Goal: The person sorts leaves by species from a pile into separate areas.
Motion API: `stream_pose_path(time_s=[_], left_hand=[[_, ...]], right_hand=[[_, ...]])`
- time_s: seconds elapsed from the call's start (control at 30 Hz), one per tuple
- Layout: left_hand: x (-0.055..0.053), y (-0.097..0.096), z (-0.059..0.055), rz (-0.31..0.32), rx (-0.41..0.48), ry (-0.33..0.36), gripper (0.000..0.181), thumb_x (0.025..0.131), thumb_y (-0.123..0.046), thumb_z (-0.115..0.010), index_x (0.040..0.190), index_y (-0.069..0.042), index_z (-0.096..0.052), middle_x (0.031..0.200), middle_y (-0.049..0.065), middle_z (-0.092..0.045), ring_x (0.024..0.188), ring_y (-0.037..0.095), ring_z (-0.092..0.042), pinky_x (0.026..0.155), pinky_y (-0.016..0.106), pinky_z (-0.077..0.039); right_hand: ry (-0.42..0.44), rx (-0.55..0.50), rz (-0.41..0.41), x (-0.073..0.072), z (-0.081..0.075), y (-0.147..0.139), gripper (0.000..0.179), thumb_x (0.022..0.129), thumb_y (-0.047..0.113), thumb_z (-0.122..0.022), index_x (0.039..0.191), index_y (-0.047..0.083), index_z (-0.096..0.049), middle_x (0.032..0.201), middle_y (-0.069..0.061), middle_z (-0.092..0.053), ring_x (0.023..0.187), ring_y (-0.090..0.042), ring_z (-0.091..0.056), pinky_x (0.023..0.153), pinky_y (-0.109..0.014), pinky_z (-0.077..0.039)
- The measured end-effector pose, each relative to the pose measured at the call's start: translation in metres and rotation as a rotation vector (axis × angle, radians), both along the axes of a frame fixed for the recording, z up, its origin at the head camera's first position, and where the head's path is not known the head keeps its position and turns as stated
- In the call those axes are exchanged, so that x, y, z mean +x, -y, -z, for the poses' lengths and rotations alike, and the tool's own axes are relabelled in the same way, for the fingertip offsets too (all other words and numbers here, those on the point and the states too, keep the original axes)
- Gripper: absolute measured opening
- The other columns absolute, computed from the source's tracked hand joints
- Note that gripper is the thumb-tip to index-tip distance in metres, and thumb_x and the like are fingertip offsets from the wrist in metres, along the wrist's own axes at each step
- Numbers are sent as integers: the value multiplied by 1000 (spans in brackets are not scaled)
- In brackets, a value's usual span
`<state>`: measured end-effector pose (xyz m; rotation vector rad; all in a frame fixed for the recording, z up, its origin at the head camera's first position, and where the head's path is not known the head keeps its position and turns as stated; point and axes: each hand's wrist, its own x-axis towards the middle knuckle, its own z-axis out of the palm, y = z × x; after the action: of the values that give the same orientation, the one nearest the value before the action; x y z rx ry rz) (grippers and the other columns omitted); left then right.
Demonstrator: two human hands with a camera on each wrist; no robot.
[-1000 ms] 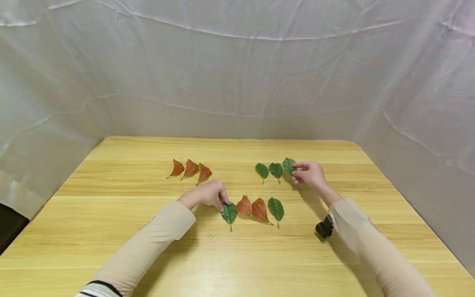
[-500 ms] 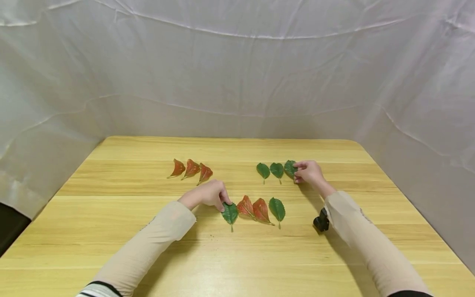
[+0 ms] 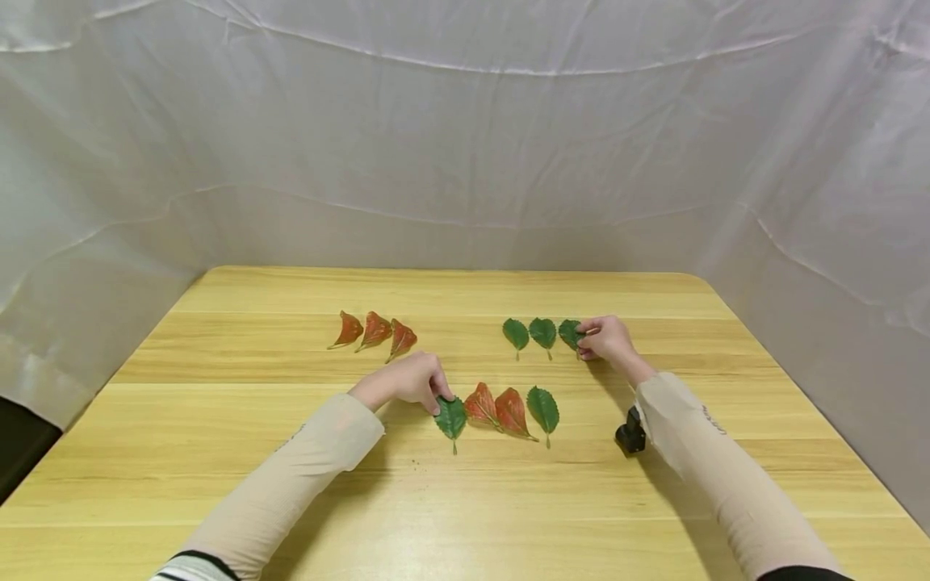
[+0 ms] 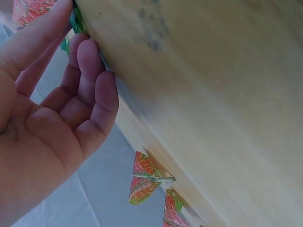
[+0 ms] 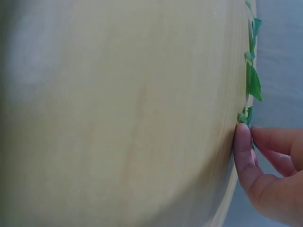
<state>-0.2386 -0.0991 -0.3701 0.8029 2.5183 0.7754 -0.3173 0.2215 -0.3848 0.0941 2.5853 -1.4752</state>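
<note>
My left hand [image 3: 410, 381] pinches the upper left edge of a green leaf [image 3: 451, 416], the leftmost of the front row. Beside that leaf lie two red leaves [image 3: 480, 405] and another green leaf [image 3: 542, 409]. At the back right, thumb and fingers of my right hand [image 3: 610, 339] hold a toothed green leaf [image 3: 568, 332] by its right side, low at the tabletop. Two more green leaves [image 3: 542, 332] lie just left of it. In the right wrist view the held leaf [image 5: 244, 116] is mostly hidden by the fingertips.
Three red leaves [image 3: 375, 329] lie in a row at the back left of the wooden table [image 3: 291, 484]. A black device [image 3: 630, 434] sits at the right wrist. Pale hanging cloth [image 3: 465, 145] encloses the back and sides.
The leaf in my right hand has come down and slightly right, from tilted up to nearly level with its two neighbours. My left hand keeps its place on the front leaf.
</note>
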Motion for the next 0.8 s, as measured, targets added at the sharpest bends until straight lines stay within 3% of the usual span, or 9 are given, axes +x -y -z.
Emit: stream_pose_path(time_s=[0.17, 0.43, 0.6, 0.8], left_hand=[[0, 0, 0, -7, -2, 5, 18, 67, 4, -74, 84, -4, -72, 75, 0, -67, 50, 7, -39, 47, 18, -34], [1, -1, -1, -11, -7, 8, 18, 68, 4, -74, 84, -4, -72, 76, 0, -67, 50, 7, -39, 47, 18, -34], [2, -1, -1, -14, -8, 6, 17, 68, 3, -74, 83, -4, -72, 74, -1, -66, 49, 7, -39, 46, 18, -34], [2, -2, -1, -17, -12, 2, 16, 68, 3, -74, 82, -4, -72, 77, -1, -67, 50, 7, -38, 47, 18, -33]], right_hand=[[-18, 32, 4, 4, -2, -2, 33, 83, -9, -54, 114, -17, -48, 105, -32, -51, 59, -14, -60, 58, -28, -51], [-94, 60, -17, 14, -7, -5, 29, 82, -5, -56, 108, -17, -52, 85, -17, -56, 61, -14, -58, 60, -28, -51], [-144, 90, -73, 26, -14, -2, 25, 82, -4, -57, 103, -16, -56, 78, -16, -60, 61, -19, -59, 58, -29, -51], [-141, 86, -153, 39, -15, 4, 25, 81, -3, -59, 103, -15, -57, 77, -18, -61, 63, -22, -59, 60, -31, -51]])
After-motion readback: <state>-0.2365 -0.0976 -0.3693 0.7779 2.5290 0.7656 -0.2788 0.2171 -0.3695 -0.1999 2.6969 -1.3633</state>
